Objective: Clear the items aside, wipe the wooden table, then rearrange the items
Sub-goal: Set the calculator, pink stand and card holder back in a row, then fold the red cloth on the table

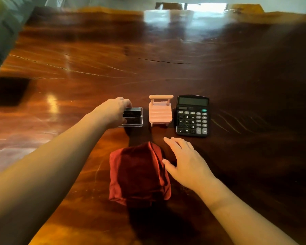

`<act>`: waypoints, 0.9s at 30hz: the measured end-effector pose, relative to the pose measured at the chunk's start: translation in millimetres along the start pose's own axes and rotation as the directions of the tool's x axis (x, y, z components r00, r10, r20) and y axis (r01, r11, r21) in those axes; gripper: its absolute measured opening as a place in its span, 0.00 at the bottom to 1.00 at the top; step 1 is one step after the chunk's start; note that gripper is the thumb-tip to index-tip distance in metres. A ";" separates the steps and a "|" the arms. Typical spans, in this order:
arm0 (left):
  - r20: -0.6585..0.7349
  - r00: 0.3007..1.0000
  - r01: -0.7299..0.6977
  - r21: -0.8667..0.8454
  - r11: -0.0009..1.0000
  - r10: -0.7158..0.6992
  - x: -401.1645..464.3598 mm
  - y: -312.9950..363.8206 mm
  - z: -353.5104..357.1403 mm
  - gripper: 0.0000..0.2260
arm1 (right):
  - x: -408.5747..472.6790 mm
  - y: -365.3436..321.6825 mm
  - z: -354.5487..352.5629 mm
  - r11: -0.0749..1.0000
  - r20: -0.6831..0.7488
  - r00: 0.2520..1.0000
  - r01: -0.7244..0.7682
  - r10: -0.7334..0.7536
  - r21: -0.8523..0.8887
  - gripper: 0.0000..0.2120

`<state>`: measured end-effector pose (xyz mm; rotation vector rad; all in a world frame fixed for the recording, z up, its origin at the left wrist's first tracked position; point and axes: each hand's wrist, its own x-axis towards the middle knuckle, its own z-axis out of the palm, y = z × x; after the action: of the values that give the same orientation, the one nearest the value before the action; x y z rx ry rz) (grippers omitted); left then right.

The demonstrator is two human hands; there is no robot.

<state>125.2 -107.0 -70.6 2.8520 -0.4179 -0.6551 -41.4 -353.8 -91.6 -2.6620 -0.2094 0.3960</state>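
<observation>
Folded red cloth (139,174) on glossy wooden table (78,59), behind it clear-cased box (133,116), pink miniature chair (160,110), black calculator (192,116)

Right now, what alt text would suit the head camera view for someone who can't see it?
A person's left hand grips a small clear holder on a glossy wooden table, while the open right hand rests beside a folded red cloth. A tiny pink chair and a black calculator stand in a row right of the holder.

glossy wooden table (166,50), red cloth (138,174), plastic calculator (192,116)
</observation>
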 end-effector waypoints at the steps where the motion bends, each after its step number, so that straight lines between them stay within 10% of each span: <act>1: -0.001 1.000 0.004 -0.006 1.000 -0.004 -0.6 -2.1 1.8 0.23 | 1.2 -1.0 0.5 1.000 0.001 1.000 0.000 0.000 0.001 0.33; 27: -0.236 0.965 0.052 -0.257 0.965 -0.115 -151.1 -61.6 31.9 0.32 | -25.1 -54.4 -2.5 1.000 0.016 1.000 0.016 -0.016 0.021 0.29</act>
<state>-5.4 -5.6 -53.5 2.6733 -0.1614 -0.3265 -68.9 -311.4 -59.3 -2.6360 -0.2307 0.4128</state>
